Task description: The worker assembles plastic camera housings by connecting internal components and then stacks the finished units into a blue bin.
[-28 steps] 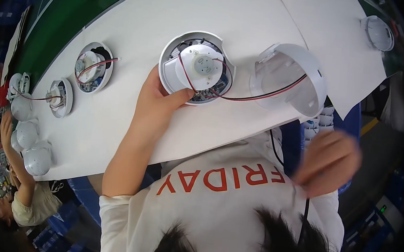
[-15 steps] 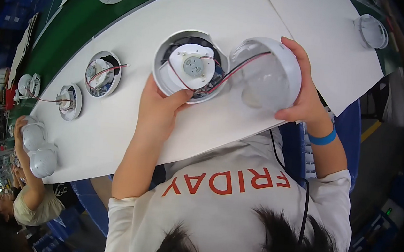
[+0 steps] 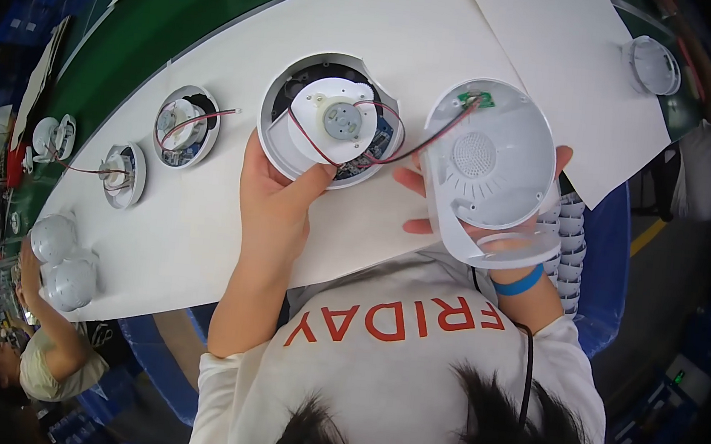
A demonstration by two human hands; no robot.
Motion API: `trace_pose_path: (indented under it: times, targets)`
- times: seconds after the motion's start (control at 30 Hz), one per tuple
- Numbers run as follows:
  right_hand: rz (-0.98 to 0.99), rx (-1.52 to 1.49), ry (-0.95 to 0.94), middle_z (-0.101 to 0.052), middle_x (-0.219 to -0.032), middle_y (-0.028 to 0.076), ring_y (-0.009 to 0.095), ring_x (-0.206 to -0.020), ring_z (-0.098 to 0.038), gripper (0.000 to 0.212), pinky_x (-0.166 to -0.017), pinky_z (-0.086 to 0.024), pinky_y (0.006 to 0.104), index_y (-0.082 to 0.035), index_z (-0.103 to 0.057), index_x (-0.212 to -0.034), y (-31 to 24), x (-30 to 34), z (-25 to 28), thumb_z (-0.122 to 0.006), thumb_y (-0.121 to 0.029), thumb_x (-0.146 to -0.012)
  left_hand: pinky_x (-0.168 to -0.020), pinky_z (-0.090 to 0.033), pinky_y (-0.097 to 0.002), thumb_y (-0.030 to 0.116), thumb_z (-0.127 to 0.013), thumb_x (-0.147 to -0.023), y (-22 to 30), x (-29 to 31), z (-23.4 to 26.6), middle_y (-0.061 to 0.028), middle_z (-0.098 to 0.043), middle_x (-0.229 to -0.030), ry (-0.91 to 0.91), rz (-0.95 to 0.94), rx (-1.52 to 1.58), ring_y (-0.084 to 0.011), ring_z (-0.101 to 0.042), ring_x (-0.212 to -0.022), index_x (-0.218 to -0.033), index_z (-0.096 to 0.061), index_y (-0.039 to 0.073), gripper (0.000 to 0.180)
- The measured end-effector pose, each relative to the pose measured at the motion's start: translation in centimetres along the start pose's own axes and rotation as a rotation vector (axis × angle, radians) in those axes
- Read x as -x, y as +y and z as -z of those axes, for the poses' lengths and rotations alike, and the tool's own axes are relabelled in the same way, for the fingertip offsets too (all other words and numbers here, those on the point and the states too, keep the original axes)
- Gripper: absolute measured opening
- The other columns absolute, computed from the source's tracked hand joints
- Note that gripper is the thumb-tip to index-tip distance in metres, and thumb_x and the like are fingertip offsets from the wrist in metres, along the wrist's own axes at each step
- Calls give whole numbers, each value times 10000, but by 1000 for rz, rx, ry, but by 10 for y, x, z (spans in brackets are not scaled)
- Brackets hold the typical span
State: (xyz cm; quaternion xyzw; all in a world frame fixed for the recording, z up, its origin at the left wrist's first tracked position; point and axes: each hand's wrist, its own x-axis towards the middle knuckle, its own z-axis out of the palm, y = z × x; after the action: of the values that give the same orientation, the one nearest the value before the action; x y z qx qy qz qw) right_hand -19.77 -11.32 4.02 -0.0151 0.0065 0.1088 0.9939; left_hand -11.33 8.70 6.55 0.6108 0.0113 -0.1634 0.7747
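Base (image 3: pixel 310 113) in left hand (image 3: pixel 282 206), cover (image 3: pixel 501 172) in right hand (image 3: pixel 479 232).

The white table (image 3: pixel 354 232) is brightly lit, its edges bending toward a dark rim.

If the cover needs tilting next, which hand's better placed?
Right, probably: the right hand supports the cover from behind, digits showing on both sides. The left hand holds the wired base, thumb over its near rim.

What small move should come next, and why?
Perhaps ease the shell toward the round unit without tugging the wires: right hand and left hand hold these apart, and the wires link the unit to the shell's small green board.
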Motion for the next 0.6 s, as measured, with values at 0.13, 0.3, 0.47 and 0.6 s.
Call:
trace_pose_path:
  times: [0.13,0.3,0.47,0.6]
  targets:
    - [210,134,195,-217,-1384,226,496,-1243,-214,978,-877,-307,696,-139,-176,-1384,-9,6,6,-486,-733,-672,-861,-446,-313,-70,-583,-689,-3,0,2,-135,-494,-1135,5,-110,-38,-212,-511,-1060,-1225,-346,-11,589]
    - [377,737,411,-335,-1330,185,310,-1219,-376,915,-962,-387,449,-134,-230,-1364,-20,7,-4,-595,-612,-675,-830,-470,-307,-27,-595,-708,-13,-4,1,-141,-511,-1116,113,-451,-294,-216,-551,-998,-1230,-339,-18,581]
    - [625,1527,181,-439,-1194,117,214,-1117,-443,963,-930,-379,353,-55,-259,-1328,-4,-18,-21,-815,-128,-546,-746,-506,-292,-13,-617,-696,-23,2,-4,-159,-548,-1068,180,-541,-562,-201,-604,-869,-1236,-348,-3,603]
    - [609,1543,42,-412,-1219,125,232,-1130,-433,956,-941,-367,356,-48,-274,-1314,16,-26,-18,-828,-171,-544,-748,-505,-285,-5,-628,-691,-27,5,-13,-157,-544,-1082,125,-575,-531,-195,-601,-897,-1232,-360,3,604]
